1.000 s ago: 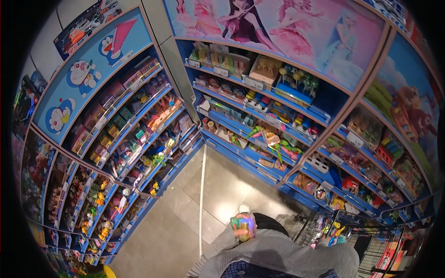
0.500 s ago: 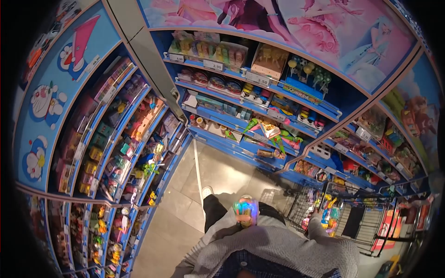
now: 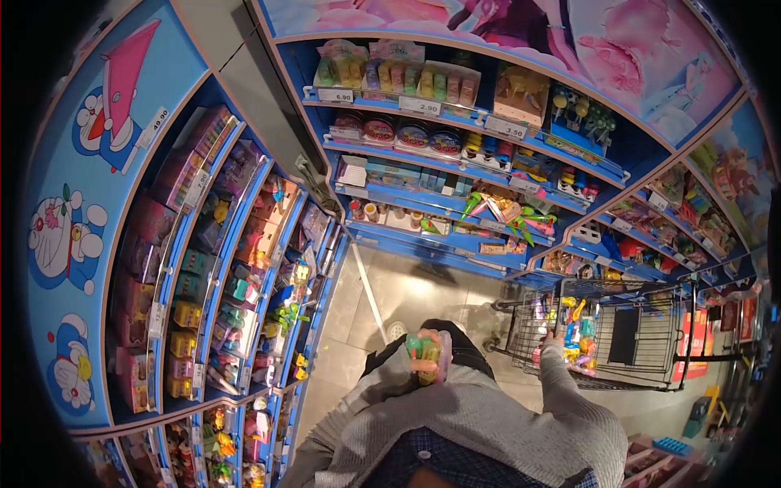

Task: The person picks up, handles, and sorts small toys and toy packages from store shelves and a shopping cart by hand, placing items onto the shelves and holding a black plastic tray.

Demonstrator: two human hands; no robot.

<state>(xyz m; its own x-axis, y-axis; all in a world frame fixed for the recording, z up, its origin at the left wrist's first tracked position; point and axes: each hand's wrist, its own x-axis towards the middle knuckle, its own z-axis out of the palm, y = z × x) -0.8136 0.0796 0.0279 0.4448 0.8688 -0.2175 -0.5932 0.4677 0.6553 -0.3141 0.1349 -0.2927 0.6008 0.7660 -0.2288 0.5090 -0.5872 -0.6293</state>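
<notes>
In front of my body, my left hand (image 3: 421, 366) is closed around a clear plastic container (image 3: 444, 355) with colourful contents; its exact kind does not show. My right hand (image 3: 551, 336) is at the near end of a black wire shopping cart (image 3: 651, 329). Its fingers seem to curl over the cart's edge, but they are small and partly hidden. Inside the cart, beside that hand, lie several brightly coloured packaged toys (image 3: 582, 343).
Blue shelves (image 3: 480, 169) of small toys and price tags face me. A second shelf unit (image 3: 175, 301) with a cartoon panel (image 3: 69, 236) runs along the left. Grey tiled floor (image 3: 342, 313) lies between. Red items (image 3: 700, 342) stand behind the cart.
My view has shifted, so the shelves look nearer and the cart sits higher in the picture. The bright blue glow on the held container no longer shows. Both hands keep their places.
</notes>
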